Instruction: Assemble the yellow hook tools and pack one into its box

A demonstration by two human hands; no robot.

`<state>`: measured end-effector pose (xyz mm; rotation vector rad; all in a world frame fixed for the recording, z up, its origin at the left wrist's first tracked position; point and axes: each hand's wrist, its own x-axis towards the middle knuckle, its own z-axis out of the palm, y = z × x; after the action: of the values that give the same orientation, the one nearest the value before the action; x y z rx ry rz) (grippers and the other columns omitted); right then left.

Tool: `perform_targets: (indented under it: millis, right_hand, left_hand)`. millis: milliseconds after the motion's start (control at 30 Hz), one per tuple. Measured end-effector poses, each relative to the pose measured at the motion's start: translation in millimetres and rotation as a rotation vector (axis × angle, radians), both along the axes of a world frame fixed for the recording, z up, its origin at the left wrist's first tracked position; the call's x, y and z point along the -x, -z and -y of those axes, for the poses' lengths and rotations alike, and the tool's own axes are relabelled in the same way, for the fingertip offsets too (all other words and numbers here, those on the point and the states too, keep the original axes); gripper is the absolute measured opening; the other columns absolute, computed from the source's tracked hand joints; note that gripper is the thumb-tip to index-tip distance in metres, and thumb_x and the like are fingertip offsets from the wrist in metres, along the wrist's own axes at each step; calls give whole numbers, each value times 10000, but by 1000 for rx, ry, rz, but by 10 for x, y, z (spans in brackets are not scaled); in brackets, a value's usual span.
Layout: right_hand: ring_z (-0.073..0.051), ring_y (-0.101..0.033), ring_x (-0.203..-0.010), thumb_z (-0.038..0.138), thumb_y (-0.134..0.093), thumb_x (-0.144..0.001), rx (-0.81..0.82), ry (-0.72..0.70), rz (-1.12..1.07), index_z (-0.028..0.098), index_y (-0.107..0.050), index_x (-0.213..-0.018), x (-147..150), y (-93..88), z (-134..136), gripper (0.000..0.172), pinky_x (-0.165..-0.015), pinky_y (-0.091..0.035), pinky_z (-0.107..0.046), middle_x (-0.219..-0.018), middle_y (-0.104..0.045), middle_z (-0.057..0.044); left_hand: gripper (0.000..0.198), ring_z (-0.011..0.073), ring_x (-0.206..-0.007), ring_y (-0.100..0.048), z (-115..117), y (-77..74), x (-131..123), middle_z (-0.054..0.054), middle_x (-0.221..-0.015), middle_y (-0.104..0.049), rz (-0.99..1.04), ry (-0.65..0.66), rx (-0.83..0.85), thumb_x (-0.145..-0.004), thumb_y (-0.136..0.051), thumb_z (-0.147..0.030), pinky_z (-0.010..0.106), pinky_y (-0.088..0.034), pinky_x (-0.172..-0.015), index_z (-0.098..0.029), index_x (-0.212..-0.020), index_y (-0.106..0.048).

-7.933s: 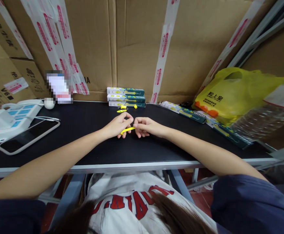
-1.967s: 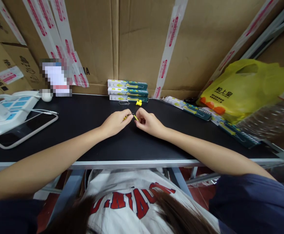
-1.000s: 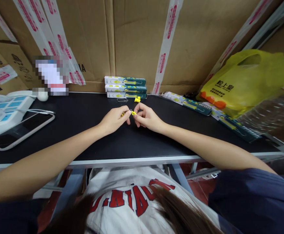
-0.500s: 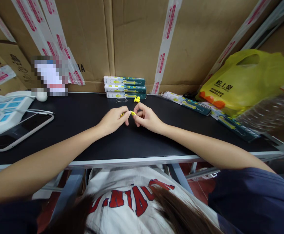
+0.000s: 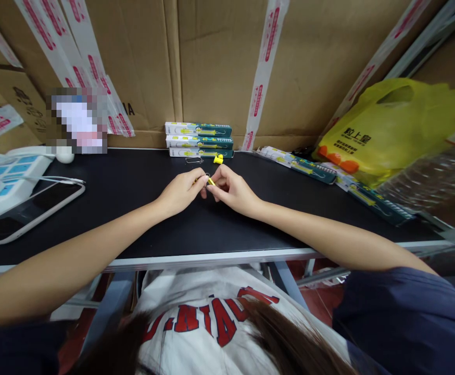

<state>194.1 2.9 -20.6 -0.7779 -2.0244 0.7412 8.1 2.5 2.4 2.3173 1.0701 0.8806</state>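
My left hand [image 5: 181,191] and my right hand [image 5: 230,190] meet over the middle of the black table [image 5: 141,229]. Both pinch a small yellow piece with a metal ring [image 5: 210,180] between their fingertips. Just beyond them lie a loose yellow part [image 5: 218,159] and a thin metal clip [image 5: 194,160]. Behind those stands a stack of three green and white boxes [image 5: 198,139] against the cardboard wall.
A phone [image 5: 28,211] and a white power strip [image 5: 12,172] lie at the left. More green boxes [image 5: 309,171] and a yellow plastic bag [image 5: 387,135] sit at the right. Taped cardboard cartons [image 5: 219,62] close off the back.
Since the oldest frame the longer yellow strip is gone from my hands, and they have moved a little farther from me. In the last second the fingertips have closed tighter on the yellow piece.
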Motion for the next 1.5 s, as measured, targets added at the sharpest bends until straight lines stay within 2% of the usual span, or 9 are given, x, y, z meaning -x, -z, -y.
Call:
perform_targets:
  millis: [133,267,400,567,833,1133,1300,1400,1500]
  right_hand:
    - [-71,-506,-476,447,-652,-856,125,-61,-134,225,-393,-906,11,-36,-13,345,-455,-387,-187,-608,-558,79]
    - [-56,-454,-396,523,-659,-831,296,-122,-134,224,-393,-966,-6,-40,-58,422,-362,-347,-159,-587,-562,102]
    - [-64,-473,-430,554,-676,-803,287,-122,-88,204,-435,-882,-49,-22,-141,433,-393,-386,-181,-598,-572,69]
    - [-82,-468,-544,500,-720,-777,-14,-25,45,189,-485,-781,-153,-58,-212,390,-500,-375,-216,-662,-552,33]
    - [-163,-527,-700,375,-491,-952,-679,150,583,207,-490,-771,-309,-234,-206,246,-615,-328,-280,-763,-612,-42]
    - [-196,-517,-716,293,-358,-1001,-941,207,788,212,-512,-768,-362,-316,-260,291,-618,-308,-327,-729,-601,-64]
    - [-191,-528,-720,315,-387,-1001,-911,258,756,194,-555,-797,-340,-251,-282,291,-635,-325,-315,-769,-630,-75]
    - [-192,-557,-758,288,-476,-961,-769,290,755,179,-584,-854,-371,-199,-355,186,-649,-341,-295,-824,-659,-80]
    - [-190,-587,-791,248,-557,-907,-584,351,793,179,-612,-882,-469,-185,-473,92,-647,-343,-277,-863,-684,-69]
  left_hand:
    - [310,114,-625,-558,-19,6,11,7,-718,-654,83,22,25,-987,-364,-363,233,-405,-640,-181,-783,-510]
    - [325,103,-585,-535,-30,20,24,16,-732,-651,120,60,51,-994,-341,-397,219,-411,-593,-175,-849,-529]
    - [352,90,-547,-498,-41,21,38,13,-720,-632,110,68,59,-992,-345,-416,211,-400,-567,-166,-858,-553]
    - [368,73,-482,-421,-65,21,67,-8,-650,-571,73,146,135,-987,-340,-426,204,-371,-510,-168,-812,-538]
    - [426,81,-447,-371,-58,6,68,-24,-557,-490,7,233,309,-970,-328,-500,215,-338,-468,-182,-743,-499]
    - [438,85,-438,-385,-81,11,66,-20,-525,-500,-57,238,350,-973,-325,-490,207,-320,-441,-171,-763,-540]
    - [368,64,-376,-332,-49,-25,60,-38,-536,-513,-31,292,517,-978,-373,-441,182,-271,-376,-159,-1021,-606]
    - [273,38,-353,-356,-31,-24,40,-21,-627,-570,57,265,648,-953,-471,-402,165,-279,-337,-162,-964,-600]
    - [183,54,-405,-500,-47,-20,16,9,-718,-626,203,163,733,-909,-566,-337,170,-393,-363,-156,-895,-584]
